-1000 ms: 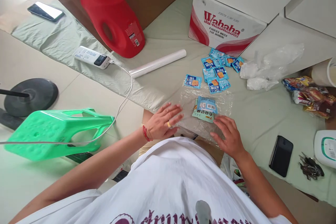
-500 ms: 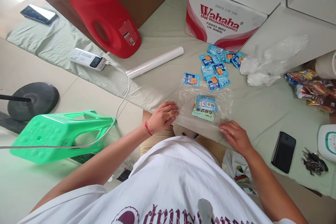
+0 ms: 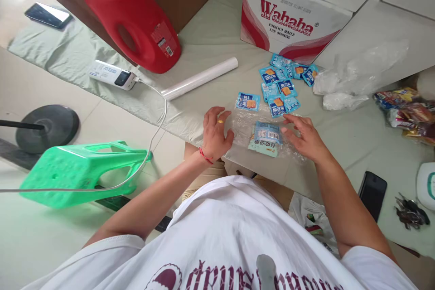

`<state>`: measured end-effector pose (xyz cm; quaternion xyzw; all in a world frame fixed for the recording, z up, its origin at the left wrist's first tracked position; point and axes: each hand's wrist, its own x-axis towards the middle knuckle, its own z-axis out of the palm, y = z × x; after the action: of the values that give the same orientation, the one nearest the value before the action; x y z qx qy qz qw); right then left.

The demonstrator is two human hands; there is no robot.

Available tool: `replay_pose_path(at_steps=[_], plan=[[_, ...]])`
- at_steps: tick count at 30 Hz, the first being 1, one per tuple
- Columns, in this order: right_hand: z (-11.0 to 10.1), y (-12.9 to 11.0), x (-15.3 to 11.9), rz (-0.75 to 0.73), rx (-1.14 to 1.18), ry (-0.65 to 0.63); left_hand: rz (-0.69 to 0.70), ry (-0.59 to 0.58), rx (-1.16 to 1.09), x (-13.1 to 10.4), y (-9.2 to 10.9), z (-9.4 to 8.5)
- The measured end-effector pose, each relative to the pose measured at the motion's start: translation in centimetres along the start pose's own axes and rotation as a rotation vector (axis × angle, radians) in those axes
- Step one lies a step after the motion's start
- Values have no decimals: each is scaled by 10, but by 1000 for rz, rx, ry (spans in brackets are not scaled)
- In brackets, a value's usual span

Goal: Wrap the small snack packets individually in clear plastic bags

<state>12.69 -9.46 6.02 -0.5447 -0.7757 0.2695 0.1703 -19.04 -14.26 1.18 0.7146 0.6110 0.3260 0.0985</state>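
Observation:
Clear plastic film [image 3: 242, 130] lies on the cloth-covered table edge before me. On it rest a light blue packet [image 3: 268, 133] and, partly beneath that, a pale green packet [image 3: 263, 146]. My left hand [image 3: 216, 133] is at the film's left edge, fingers apart and holding nothing that I can see. At the right side, my right hand [image 3: 302, 137] is open, its fingertips over the film near the blue packet. Several small blue snack packets [image 3: 279, 84] lie beyond the film, one [image 3: 248, 101] of them apart at the left.
A plastic roll [image 3: 200, 78], red jug [image 3: 136, 27] and power bank [image 3: 112, 75] with cable lie left and beyond. A Wahaha box [image 3: 288, 22] stands behind. Crumpled plastic [image 3: 360, 77], snacks [image 3: 411, 115], a black phone [image 3: 373, 195] and keys [image 3: 412, 212] are right. A green stool [image 3: 78, 174] is lower left.
Both hands have moved away from me, up along the film's sides, and their fingers have spread. The film's near edge has shifted, while the two packets on it stay in place.

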Motion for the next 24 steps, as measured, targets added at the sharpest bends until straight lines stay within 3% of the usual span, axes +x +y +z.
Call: replay_pose_path(at_steps=[2,5,11,18,24], plan=[[10,-3,11,-19,3,-83,172,-16,-10,-1,15,-6],[22,-3,21,-7,-8,-205,325,-173,-1,4,35,-3],[32,-1,12,-110,-87,-226,290,-362,32,15,36,23],[40,-3,-11,-230,-31,-170,427,-355,-89,13,42,11],[43,-6,-22,-242,74,-165,377,-424,-167,12,49,16]])
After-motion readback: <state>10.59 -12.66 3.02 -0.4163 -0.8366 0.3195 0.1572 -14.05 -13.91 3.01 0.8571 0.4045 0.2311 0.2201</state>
